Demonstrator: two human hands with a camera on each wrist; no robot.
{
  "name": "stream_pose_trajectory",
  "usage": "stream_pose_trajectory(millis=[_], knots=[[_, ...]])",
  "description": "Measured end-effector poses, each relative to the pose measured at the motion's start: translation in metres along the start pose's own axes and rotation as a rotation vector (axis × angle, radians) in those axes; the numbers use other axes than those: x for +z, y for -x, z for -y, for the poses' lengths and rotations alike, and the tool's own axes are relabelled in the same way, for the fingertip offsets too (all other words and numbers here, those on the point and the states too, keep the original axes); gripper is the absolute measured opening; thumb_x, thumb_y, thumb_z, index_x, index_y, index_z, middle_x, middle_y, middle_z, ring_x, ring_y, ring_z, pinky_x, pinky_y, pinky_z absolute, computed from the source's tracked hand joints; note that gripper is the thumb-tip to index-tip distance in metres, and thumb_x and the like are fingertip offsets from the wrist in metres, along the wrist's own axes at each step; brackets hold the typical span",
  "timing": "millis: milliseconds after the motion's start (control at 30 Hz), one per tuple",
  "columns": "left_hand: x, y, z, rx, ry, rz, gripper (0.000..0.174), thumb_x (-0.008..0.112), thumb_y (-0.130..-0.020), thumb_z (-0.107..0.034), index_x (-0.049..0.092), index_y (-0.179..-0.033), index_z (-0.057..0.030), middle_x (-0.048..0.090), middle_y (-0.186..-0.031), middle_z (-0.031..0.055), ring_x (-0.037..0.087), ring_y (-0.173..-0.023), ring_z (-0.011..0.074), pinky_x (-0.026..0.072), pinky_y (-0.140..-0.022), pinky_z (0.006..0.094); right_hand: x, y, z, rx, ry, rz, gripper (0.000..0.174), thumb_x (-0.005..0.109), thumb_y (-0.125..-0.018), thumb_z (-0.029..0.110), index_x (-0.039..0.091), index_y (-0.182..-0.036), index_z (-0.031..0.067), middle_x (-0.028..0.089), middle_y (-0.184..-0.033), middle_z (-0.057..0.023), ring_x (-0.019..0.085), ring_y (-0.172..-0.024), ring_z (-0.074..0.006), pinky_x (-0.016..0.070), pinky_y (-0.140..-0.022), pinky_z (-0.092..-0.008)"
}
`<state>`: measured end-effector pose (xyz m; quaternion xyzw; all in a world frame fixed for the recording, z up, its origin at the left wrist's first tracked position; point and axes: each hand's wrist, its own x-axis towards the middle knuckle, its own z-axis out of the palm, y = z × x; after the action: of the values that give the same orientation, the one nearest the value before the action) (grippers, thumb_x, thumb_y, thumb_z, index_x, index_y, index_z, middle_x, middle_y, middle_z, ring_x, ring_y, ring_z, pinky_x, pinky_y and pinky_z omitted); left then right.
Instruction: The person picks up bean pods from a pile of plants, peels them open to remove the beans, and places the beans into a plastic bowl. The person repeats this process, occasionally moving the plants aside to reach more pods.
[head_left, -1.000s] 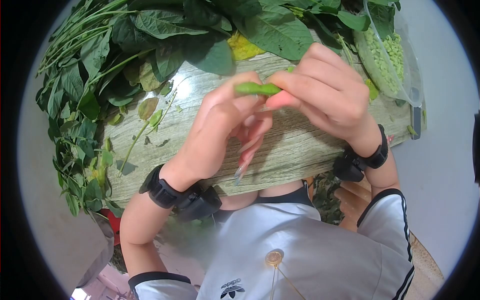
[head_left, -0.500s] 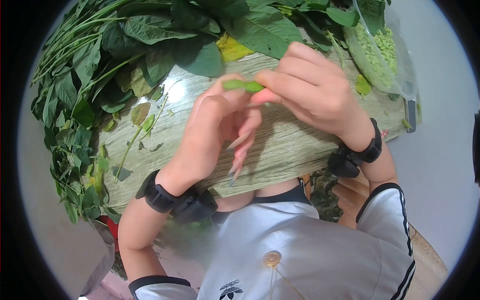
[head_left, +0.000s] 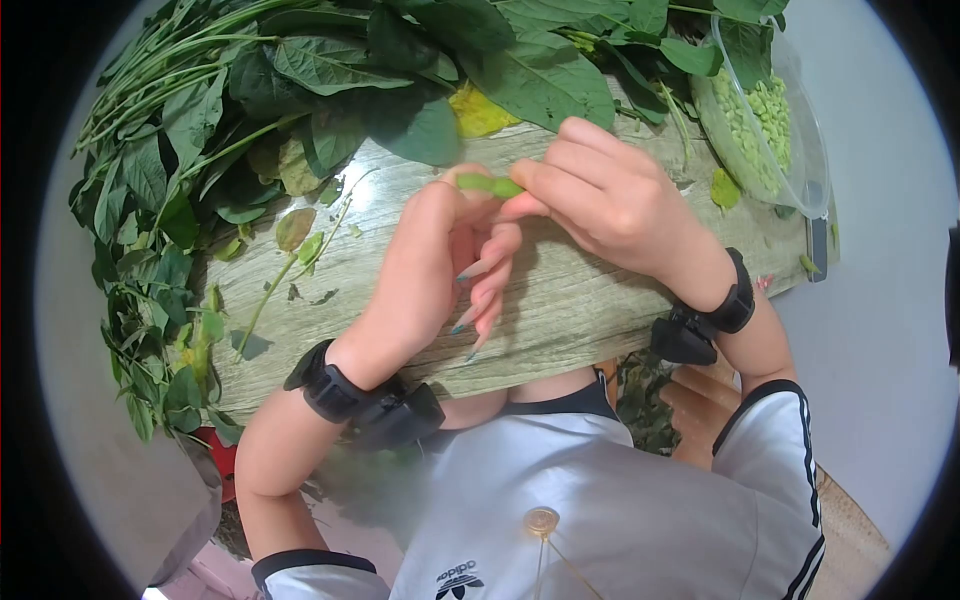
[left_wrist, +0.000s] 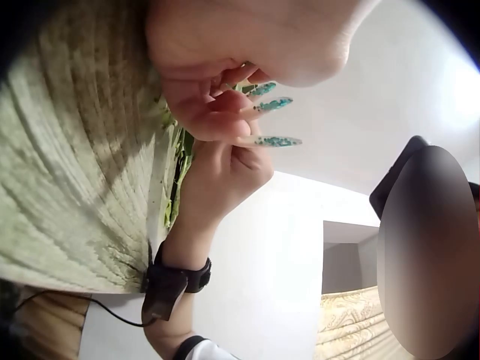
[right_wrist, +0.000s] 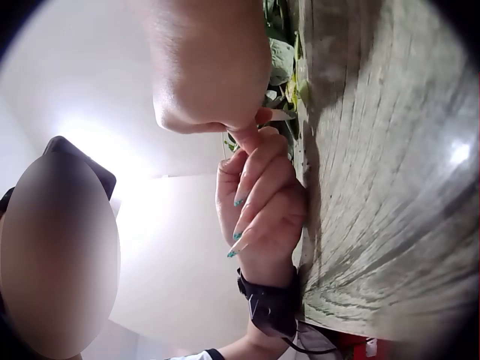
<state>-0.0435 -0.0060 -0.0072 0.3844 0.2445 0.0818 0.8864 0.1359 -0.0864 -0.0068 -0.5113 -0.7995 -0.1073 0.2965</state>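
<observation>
A green soybean pod (head_left: 488,184) is held above the wooden table, its long side running left to right. My left hand (head_left: 425,265) pinches the pod's left end between thumb and index finger, the other fingers curling loosely below with long glittery nails. At the pod's right end, the thumb and forefinger of my right hand (head_left: 610,205) pinch the tip. In the left wrist view my left hand (left_wrist: 232,56) hides the pod. The right wrist view shows my right hand (right_wrist: 214,75) touching the left fingers, the pod hidden there too.
Leafy soybean stalks (head_left: 190,110) are heaped along the table's back and left. A clear plastic container (head_left: 812,185) with shelled green beans (head_left: 765,120) stands at the back right. A yellow leaf (head_left: 482,110) and a loose stem (head_left: 268,300) lie on the wooden table (head_left: 570,300).
Both hands keep their pinch on the soybean pod. The right hand has moved slightly left and down in the view, and less of the pod shows between the hands than a second ago.
</observation>
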Motion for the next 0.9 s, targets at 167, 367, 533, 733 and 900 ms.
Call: stream_pose_trajectory(millis=[167, 367, 533, 733, 900], knots=[[-0.001, 0.001, -0.004, 0.009, -0.014, 0.015, 0.033, 0.034, -0.095, -0.029, 0.048, -0.096, 0.0008, 0.04, -0.064, 0.0029, 0.041, -0.045, 0.0118, 0.0441, -0.037, 0.027, 0.001, 0.0, 0.001, 0.015, -0.041, -0.006, 0.018, 0.073, -0.079, 0.018, 0.062, -0.083, 0.0049, 0.053, -0.072, -0.0038, 0.055, -0.072, -0.0203, 0.0492, -0.056, -0.0319], [0.001, 0.003, -0.006, -0.005, 0.009, -0.022, 0.028, 0.035, -0.093, -0.028, 0.046, -0.092, -0.0019, 0.04, -0.064, 0.0028, 0.041, -0.045, 0.0116, 0.0429, -0.037, 0.0275, 0.002, -0.001, 0.001, 0.0, -0.068, -0.027, 0.018, 0.073, -0.08, 0.017, 0.061, -0.082, 0.0042, 0.051, -0.071, -0.0047, 0.054, -0.07, -0.0211, 0.0492, -0.057, -0.0322], [0.004, 0.003, -0.007, 0.01, -0.04, -0.043, 0.019, 0.036, -0.091, -0.023, 0.041, -0.088, -0.0045, 0.04, -0.064, 0.0032, 0.041, -0.045, 0.0125, 0.0419, -0.037, 0.0269, 0.002, -0.001, 0.003, 0.011, -0.126, -0.042, 0.017, 0.074, -0.079, 0.015, 0.061, -0.08, 0.0037, 0.051, -0.07, -0.006, 0.052, -0.068, -0.0238, 0.0468, -0.058, -0.0331], [0.004, 0.003, -0.009, 0.083, -0.106, 0.058, 0.02, 0.036, -0.093, -0.022, 0.042, -0.091, -0.004, 0.039, -0.064, 0.0034, 0.042, -0.045, 0.0123, 0.0407, -0.036, 0.0262, -0.002, -0.009, 0.003, 0.114, -0.325, -0.092, 0.016, 0.076, -0.078, 0.012, 0.063, -0.083, 0.0031, 0.053, -0.071, -0.0075, 0.052, -0.068, -0.026, 0.0453, -0.059, -0.0347], [0.005, 0.006, -0.013, 0.101, -0.161, 0.022, 0.022, 0.037, -0.094, -0.023, 0.045, -0.096, -0.003, 0.041, -0.065, 0.0031, 0.042, -0.045, 0.0115, 0.0404, -0.037, 0.0253, -0.005, -0.007, 0.001, 0.105, -0.267, -0.124, 0.019, 0.076, -0.077, 0.012, 0.065, -0.087, -0.0002, 0.054, -0.072, -0.0084, 0.05, -0.066, -0.0253, 0.0427, -0.058, -0.0346]])
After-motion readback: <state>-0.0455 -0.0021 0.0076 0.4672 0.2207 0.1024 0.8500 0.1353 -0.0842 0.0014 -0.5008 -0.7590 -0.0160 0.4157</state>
